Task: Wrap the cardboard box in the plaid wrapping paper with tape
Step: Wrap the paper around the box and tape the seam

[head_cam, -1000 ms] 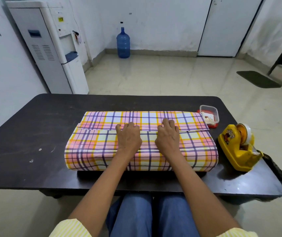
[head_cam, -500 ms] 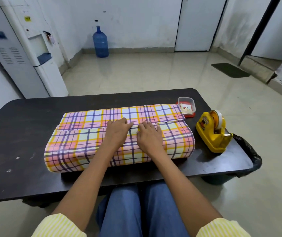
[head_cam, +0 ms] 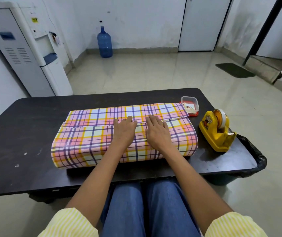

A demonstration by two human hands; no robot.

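Both hands, left (head_cam: 124, 132) and right (head_cam: 157, 133), lay flat with fingers straight on the paper (head_cam: 85, 142) at frame centre, grasping nothing. Its long axis ran left-right across the table (head_cam: 25, 134), with the dispenser (head_cam: 216, 132) to the right.

Both arms reach straight forward, forearms bare, angling in a little toward the middle. The left hand (head_cam: 124, 130) lies flat, palm down, its fingers (head_cam: 128, 119) straight and close together, pointing away from the body. The right hand (head_cam: 157, 130) sits just beside it, also palm down, fingers extended and slightly spread. A narrow gap separates the two hands. Yellow striped sleeves (head_cam: 234, 224) end near the elbows.
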